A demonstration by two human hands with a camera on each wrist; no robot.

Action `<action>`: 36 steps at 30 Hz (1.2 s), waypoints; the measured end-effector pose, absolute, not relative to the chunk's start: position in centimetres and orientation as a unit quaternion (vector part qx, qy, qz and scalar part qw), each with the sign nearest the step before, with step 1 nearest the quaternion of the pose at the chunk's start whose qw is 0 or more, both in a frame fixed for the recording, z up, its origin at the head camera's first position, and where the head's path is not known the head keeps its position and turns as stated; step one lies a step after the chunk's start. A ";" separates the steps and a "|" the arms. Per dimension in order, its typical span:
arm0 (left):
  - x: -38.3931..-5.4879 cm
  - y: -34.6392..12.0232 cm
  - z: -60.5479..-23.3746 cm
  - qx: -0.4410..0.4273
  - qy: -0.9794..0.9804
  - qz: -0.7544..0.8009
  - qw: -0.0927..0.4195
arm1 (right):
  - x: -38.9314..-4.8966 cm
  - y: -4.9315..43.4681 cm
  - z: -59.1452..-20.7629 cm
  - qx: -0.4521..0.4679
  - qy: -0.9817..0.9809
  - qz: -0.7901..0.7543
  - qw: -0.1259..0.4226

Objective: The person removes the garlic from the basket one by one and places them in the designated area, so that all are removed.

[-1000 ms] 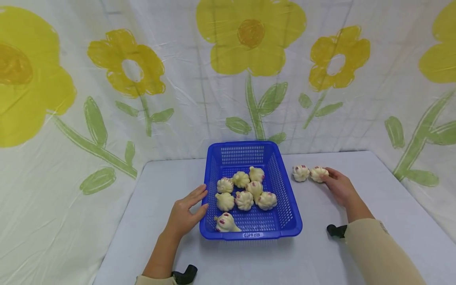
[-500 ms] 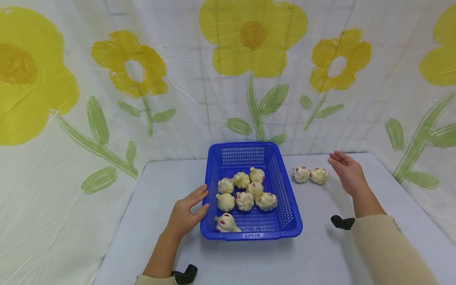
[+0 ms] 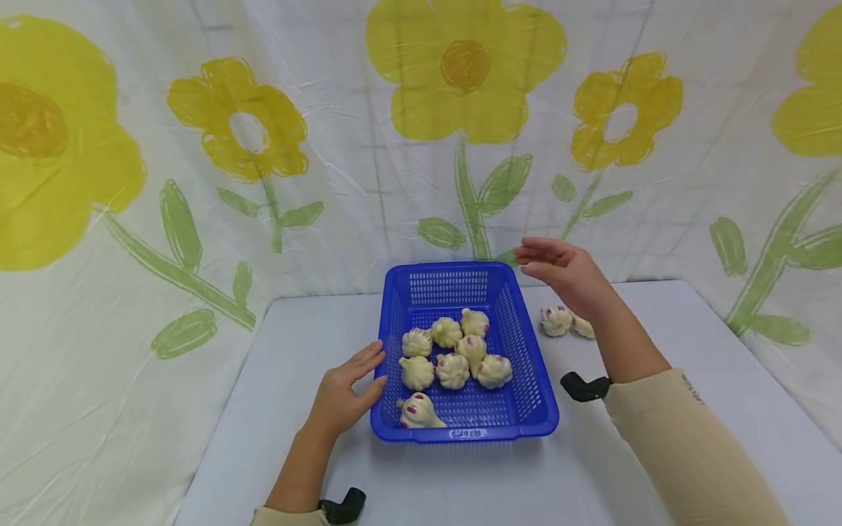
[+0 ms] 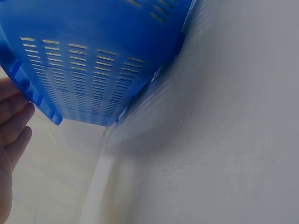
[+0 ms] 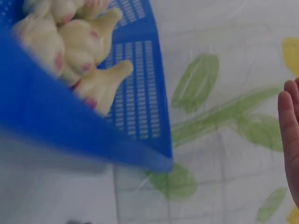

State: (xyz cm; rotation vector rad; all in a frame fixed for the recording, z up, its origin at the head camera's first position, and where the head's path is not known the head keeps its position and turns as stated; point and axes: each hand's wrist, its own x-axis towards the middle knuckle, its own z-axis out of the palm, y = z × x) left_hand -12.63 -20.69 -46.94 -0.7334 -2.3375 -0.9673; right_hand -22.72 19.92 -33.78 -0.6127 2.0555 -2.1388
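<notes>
A blue plastic basket (image 3: 468,434) stands on the table, holding several garlic bulbs (image 3: 452,371). My left hand (image 3: 342,394) has its fingers extended at the basket's left rim; the left wrist view shows those fingers (image 4: 16,114) along the outside of the rim. Raised near the basket's far right corner is my right hand (image 3: 566,281), fingers fairly straight and holding nothing. Two more bulbs lie on the table right of the basket: one garlic bulb (image 3: 555,321) in full view, the other garlic bulb (image 3: 582,326) partly hidden behind my right forearm.
The white table (image 3: 309,329) ends at a hanging cloth (image 3: 342,219) printed with yellow flowers. A black wrist mount (image 3: 585,387) sticks out from the right sleeve, and another black mount (image 3: 343,505) from the left.
My right hand let go of the right-hand loose bulb, lifted away to the right, then swung left and up toward the basket's far right corner. My left hand stayed at the rim.
</notes>
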 end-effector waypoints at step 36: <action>-12.6 -20.8 -46.8 -0.277 -0.855 -0.362 0.248 | -25.7 3.3 -39.7 -0.235 0.822 -0.440 0.274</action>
